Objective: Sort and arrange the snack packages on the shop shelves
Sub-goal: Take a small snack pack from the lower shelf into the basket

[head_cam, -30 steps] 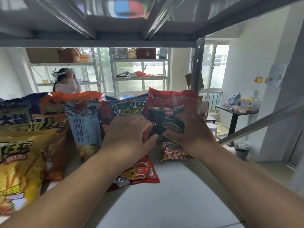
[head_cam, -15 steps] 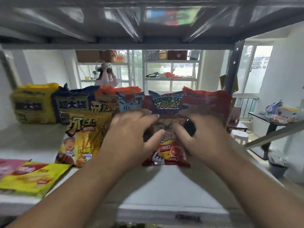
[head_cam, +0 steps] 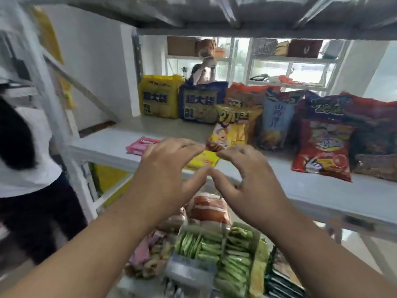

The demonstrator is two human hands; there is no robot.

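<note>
Red snack bag (head_cam: 322, 147) upright (leaning back)

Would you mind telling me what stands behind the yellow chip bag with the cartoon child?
Behind the yellow chip bag with the cartoon child stands an orange snack bag; only its top and right edge show. Its lower front, and anything further back, is covered.

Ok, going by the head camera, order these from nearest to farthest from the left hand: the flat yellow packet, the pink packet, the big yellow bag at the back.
From the left hand:
1. Flat yellow packet, lying on the shelf just past the fingertips, partly hidden by the hands.
2. Pink packet, flat near the shelf's front edge, to the left.
3. Big yellow bag, standing at the back left of the shelf.
</note>
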